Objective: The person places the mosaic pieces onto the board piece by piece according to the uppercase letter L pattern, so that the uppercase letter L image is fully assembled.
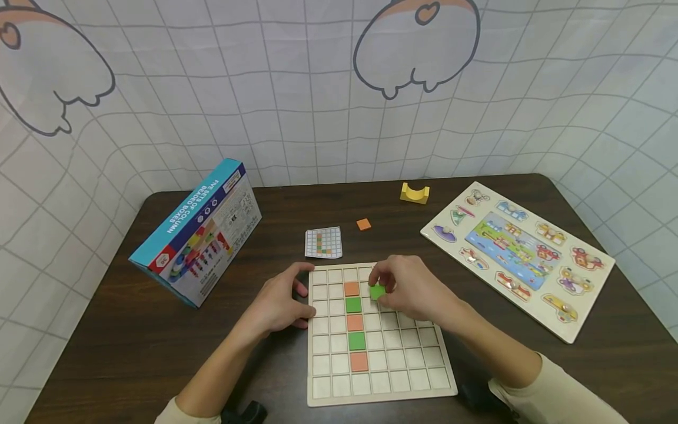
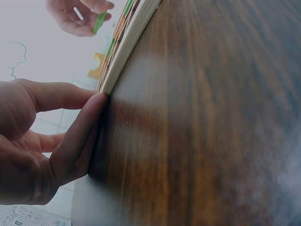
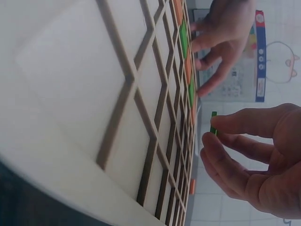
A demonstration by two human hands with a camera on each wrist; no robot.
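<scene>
A white gridded board (image 1: 394, 352) lies on the table, with a column of orange and green square tiles set in its cells, among them a green tile (image 1: 353, 304). My right hand (image 1: 413, 288) pinches another green tile (image 1: 377, 292) between thumb and fingertips, above the board just right of that column. In the right wrist view, the held tile (image 3: 214, 123) is seen edge-on, raised off the grid. My left hand (image 1: 278, 300) rests at the board's left side, fingers spread and fairly straight. Its fingertips (image 2: 99, 95) touch the board's edge in the left wrist view.
Behind the board lie a small pattern card (image 1: 323, 242) and a loose orange tile (image 1: 363, 224). A yellow arched block (image 1: 415, 193) sits at the back edge. A blue and white box (image 1: 206, 235) stands left; a picture puzzle board (image 1: 521, 259) lies right.
</scene>
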